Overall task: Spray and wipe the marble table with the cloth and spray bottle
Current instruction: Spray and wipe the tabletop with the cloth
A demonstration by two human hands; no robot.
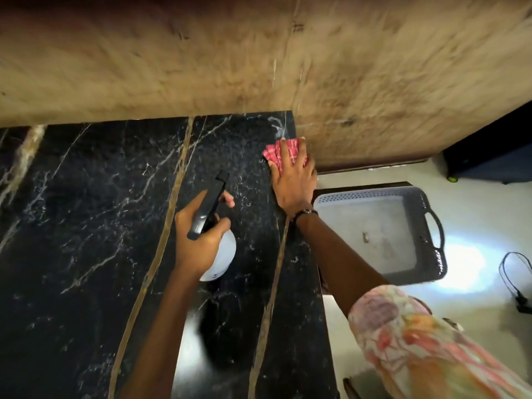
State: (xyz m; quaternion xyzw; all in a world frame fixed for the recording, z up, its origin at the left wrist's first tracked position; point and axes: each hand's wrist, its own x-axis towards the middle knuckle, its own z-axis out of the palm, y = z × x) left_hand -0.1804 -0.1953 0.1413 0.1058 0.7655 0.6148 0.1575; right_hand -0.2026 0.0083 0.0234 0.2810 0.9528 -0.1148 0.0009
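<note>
1. Head view, nearest: a floral-print sleeve (403, 335) in pink, orange and cream covers the right upper arm, its pattern blurred.
2. Beneath both forearms lies the marble table (86, 226), a glossy black slab crossed by fine white veins and several long, straight gold-brown streaks.
3. Left hand (198, 240) is curled round the neck of the spray bottle (218, 254), held above the slab; the bottle has a rounded white translucent body and a long matte black trigger head pointing away from the person.
4. Right hand (293, 180), a dark band at its wrist, presses flat with fingers spread on the cloth (273, 152), a folded pink-red checked fabric, at the far right corner of the table.
5. Right of the table, on a pale floor, stands a grey plastic basket (431, 249) with perforated walls and a dark handle; a black cable (512, 277) lies further right.
6. Farthest, a tan, mottled wall (259, 67) rises directly behind the slab.
</note>
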